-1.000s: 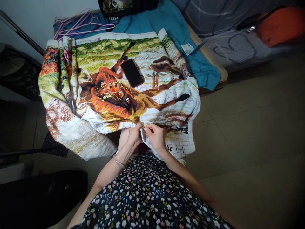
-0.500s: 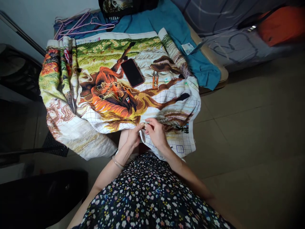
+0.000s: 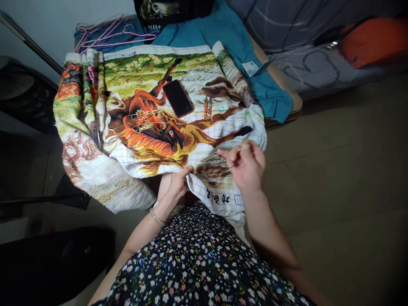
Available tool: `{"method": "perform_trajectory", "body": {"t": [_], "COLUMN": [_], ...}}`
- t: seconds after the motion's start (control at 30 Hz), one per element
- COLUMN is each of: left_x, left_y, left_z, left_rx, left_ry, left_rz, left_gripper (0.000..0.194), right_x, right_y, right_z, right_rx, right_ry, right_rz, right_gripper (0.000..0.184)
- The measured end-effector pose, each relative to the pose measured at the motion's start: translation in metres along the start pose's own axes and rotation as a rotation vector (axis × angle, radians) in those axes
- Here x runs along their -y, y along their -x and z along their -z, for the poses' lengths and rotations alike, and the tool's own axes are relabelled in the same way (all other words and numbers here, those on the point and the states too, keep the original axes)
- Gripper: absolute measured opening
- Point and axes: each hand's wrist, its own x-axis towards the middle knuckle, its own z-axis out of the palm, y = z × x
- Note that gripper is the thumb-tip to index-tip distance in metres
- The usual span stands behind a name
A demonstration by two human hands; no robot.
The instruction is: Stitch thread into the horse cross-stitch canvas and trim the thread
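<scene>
A large cross-stitch canvas (image 3: 153,89) with a horse picture lies spread over a low table, its near edge hanging into my lap. My left hand (image 3: 177,185) pinches the near edge of the canvas, thumb on top. My right hand (image 3: 245,163) is raised to the right of it, fingers pinched on a needle with a pale thread (image 3: 212,157) running back down to the cloth near my left thumb. A black phone (image 3: 177,97), small thread snips (image 3: 208,106) and a tangle of loose yellow thread (image 3: 147,121) rest on the canvas.
A teal cloth (image 3: 255,80) covers the table's far right side. Pink hangers (image 3: 108,34) lie at the back left. Dark furniture stands to the left, and a tiled floor (image 3: 334,178) spreads on the right, with an orange object (image 3: 372,40) beyond.
My right hand has moved up and to the right, away from my left hand, drawing the thread out of the cloth. My left hand has stayed on the canvas edge.
</scene>
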Motion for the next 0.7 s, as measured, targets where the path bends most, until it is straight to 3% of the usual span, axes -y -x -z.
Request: {"method": "perform_trajectory", "body": {"t": [0.17,0.23,0.33,0.7], "left_x": [-0.001,-0.002,-0.003,-0.004], "left_y": [0.000,0.000,0.000,0.001], "left_z": [-0.002,-0.003,-0.004,-0.006], "left_rx": [0.014,0.006,-0.001,-0.004], "left_ry": [0.007,0.000,0.003,0.051], "left_rz": [-0.001,0.007,0.018,-0.004], "left_gripper": [0.051,0.052,0.055,0.050], "right_x": [-0.034,-0.044,-0.051,-0.053], "right_y": [0.031,0.038,0.041,0.038], "right_z": [-0.007,-0.009,-0.010,-0.012], "right_rx": [0.236,0.314,0.322,0.292], "right_ry": [0.405,0.615,0.812,0.903], "right_rz": [-0.247,-0.249,-0.148,-0.088], "right_gripper": [0.021,0.017,0.024,0.032]}}
